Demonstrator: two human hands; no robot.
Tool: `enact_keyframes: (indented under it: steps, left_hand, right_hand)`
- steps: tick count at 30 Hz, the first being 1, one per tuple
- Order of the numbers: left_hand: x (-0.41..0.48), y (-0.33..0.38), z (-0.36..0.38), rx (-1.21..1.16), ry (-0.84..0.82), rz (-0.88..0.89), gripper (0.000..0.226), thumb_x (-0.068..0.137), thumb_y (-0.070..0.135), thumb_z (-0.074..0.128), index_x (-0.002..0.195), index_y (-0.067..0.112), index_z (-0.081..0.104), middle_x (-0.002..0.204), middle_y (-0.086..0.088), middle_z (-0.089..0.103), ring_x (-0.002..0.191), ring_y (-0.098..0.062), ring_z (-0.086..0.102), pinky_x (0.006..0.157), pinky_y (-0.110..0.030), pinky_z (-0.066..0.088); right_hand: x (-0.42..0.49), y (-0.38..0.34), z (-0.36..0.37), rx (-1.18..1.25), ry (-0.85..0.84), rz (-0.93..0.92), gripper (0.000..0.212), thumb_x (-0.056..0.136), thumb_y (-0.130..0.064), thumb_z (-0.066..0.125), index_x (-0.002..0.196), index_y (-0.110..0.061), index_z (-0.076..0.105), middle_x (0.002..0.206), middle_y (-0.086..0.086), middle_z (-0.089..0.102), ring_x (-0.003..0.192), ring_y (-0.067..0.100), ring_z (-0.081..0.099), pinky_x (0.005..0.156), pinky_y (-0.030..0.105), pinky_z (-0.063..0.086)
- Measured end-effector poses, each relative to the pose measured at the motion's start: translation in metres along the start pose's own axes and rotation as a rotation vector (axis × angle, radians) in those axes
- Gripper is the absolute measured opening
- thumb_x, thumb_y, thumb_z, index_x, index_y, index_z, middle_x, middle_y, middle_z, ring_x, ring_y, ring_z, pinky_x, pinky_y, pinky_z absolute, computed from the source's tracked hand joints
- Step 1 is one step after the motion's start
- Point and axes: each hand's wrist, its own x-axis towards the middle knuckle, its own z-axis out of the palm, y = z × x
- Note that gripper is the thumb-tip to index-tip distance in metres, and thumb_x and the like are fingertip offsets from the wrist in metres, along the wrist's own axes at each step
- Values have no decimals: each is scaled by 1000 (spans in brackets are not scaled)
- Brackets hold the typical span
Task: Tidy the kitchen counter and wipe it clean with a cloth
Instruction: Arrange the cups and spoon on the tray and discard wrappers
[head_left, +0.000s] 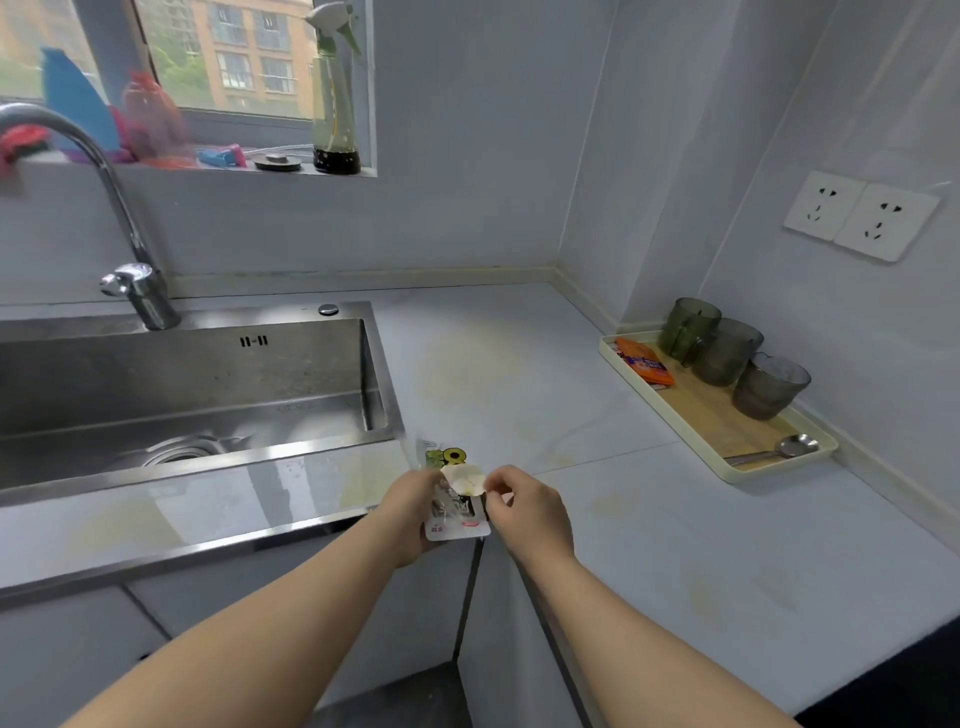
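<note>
Wrapper, glossy, prob. plastic, in left hand.

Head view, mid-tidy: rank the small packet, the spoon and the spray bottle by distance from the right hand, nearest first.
1. Small packet: held between the right hand and left hand, at the counter's front edge.
2. Spoon: to the right, on the tray's near end.
3. Spray bottle: far back, on the window sill.
</note>
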Motion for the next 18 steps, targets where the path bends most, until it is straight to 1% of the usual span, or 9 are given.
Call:
enact_keyframes:
  steps: [2,4,7,9,12,14,15,17,18]
  left_hand:
    - [-5,5,-13,-85,-35,21,24,98,28,44,93,11,60,80,-9,63,63,-22,64,49,-27,54]
    - [-10,9,-28,-147,-47,51,29,97,37,47,96,11,61,85,-10,64,71,-25,64,57,-33,57]
    - [-15,12,-61,-58,18,136,12,94,18,55,102,10,58,89,-10,64,71,-27,63,73,-39,55]
    - [-21,14,-93,-36,100,193,14,93,2,50,102,10,56,86,-11,65,70,-26,62,72,-36,53]
    - [-33,22,-152,-94,240,236,20,92,-2,48,106,9,55,89,-11,64,75,-27,62,72,-37,52]
    - [-42,24,-192,-154,321,260,20,92,-2,48,108,8,55,88,-11,63,74,-26,61,66,-35,54]
    - [-49,25,-212,-180,355,266,18,92,-3,47,105,8,54,87,-11,63,72,-25,61,57,-32,56]
    - [-68,24,-260,-237,442,276,15,93,-3,47,99,9,53,88,-12,62,71,-24,60,42,-27,53]
    - [-78,23,-283,-267,481,280,15,93,-2,47,100,10,53,92,-13,62,71,-25,60,43,-28,52]
  right_hand:
    - [0,-12,7,-20,-60,-54,20,87,-14,49,97,-19,66,84,-6,58,84,18,54,68,25,40]
    - [2,-24,14,-34,-101,-107,21,86,-13,49,97,-17,66,86,-4,62,84,17,54,69,25,41]
    - [4,-51,32,-9,-162,-174,22,87,-13,49,97,-19,68,103,-4,67,88,14,55,76,25,43]
    - [3,-76,51,2,-210,-229,24,88,-15,49,104,-22,67,110,-7,65,88,12,52,79,24,42]
    - [-3,-117,81,28,-273,-284,29,89,-14,47,111,-22,63,115,-5,63,89,11,51,83,25,43]
    - [-10,-143,103,10,-317,-299,30,87,-11,45,107,-20,65,117,-4,62,99,15,54,86,26,43]
    - [-15,-158,113,0,-339,-312,29,87,-10,44,103,-19,66,117,-4,61,104,16,55,84,26,42]
    - [-30,-193,143,-5,-389,-353,29,86,-9,43,99,-18,67,117,-3,61,101,15,54,81,25,42]
    - [-38,-209,159,2,-413,-378,29,85,-9,43,100,-18,66,118,-2,61,98,15,54,80,26,43]
